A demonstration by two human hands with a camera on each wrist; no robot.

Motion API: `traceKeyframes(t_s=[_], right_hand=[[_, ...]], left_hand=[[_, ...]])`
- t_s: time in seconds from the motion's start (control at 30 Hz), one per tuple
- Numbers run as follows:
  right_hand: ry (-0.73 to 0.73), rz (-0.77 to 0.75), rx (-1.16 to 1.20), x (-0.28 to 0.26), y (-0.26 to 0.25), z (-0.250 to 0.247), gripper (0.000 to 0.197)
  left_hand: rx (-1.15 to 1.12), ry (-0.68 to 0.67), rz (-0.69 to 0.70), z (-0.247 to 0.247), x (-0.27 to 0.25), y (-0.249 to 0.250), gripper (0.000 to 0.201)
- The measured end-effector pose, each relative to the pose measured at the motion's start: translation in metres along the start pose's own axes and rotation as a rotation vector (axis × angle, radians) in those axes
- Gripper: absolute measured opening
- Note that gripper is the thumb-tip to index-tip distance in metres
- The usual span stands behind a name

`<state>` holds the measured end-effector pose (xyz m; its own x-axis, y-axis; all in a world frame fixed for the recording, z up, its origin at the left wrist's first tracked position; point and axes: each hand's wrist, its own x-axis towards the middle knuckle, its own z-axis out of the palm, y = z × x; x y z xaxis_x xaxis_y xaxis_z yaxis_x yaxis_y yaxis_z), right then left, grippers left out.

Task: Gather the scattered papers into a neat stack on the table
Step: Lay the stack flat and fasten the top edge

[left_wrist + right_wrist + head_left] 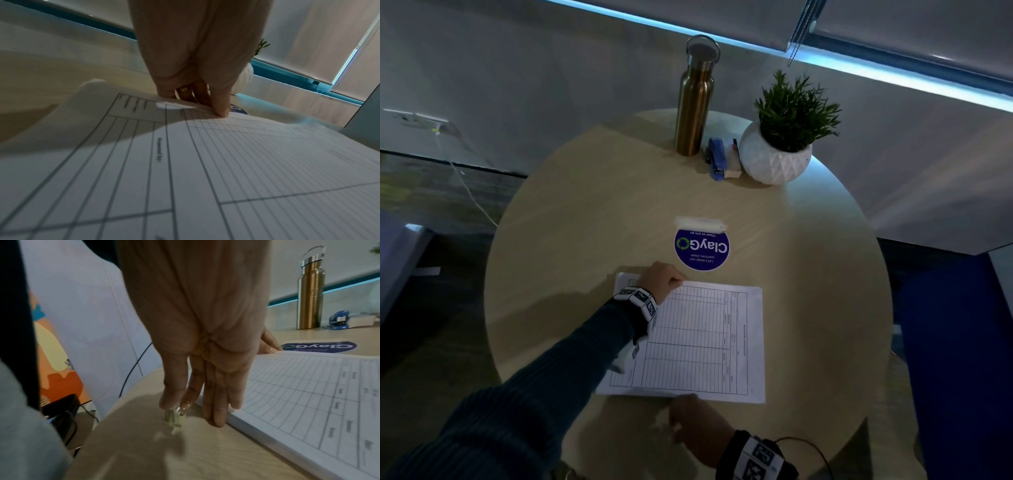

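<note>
A stack of printed table forms [705, 339] lies on the round wooden table [571, 240], on its near half. My left hand [666, 279] reaches over the stack and grips its far edge. In the left wrist view the thumb [223, 110] lies on the top sheet [226, 162] and the fingers curl behind the edge. My right hand [690, 411] is at the near edge. In the right wrist view its straight fingers [216, 415] press against the side of the stack [308, 394]. Its thumb and forefinger pinch a small pale green clip [174, 418] just above the table.
A round blue sticker [702, 248] is on the table just beyond the stack. At the far edge stand a gold metal bottle [693, 102], a blue stapler [715, 157] and a white pot with a green plant [774, 157]. A cable hangs off the left side.
</note>
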<state>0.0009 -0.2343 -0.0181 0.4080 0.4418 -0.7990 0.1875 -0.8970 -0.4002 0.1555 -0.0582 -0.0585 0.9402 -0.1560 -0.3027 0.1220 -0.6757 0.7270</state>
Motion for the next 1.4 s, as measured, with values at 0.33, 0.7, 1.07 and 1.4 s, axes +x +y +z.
traceKeyframes(t_s=[0.33,0.7,1.07,1.4], right_hand=[[-0.008,-0.230,0.235,0.007,-0.001,-0.089,0.025],[0.642,-0.140,0.249,0.097,0.015,-0.182,0.008],[0.647,-0.158,0.169,0.109,0.013,-0.176,0.006],[0.531,-0.119,0.132,0.108,0.014,-0.191,0.009]], left_hand=[[-0.083,0.052,-0.018,0.000,-0.002,-0.004,0.018],[-0.089,0.091,-0.024,0.001,-0.001,0.002,0.017],[-0.076,0.114,-0.031,0.001,0.000,0.004,0.015],[-0.219,0.218,0.126,0.006,-0.009,0.007,0.010]])
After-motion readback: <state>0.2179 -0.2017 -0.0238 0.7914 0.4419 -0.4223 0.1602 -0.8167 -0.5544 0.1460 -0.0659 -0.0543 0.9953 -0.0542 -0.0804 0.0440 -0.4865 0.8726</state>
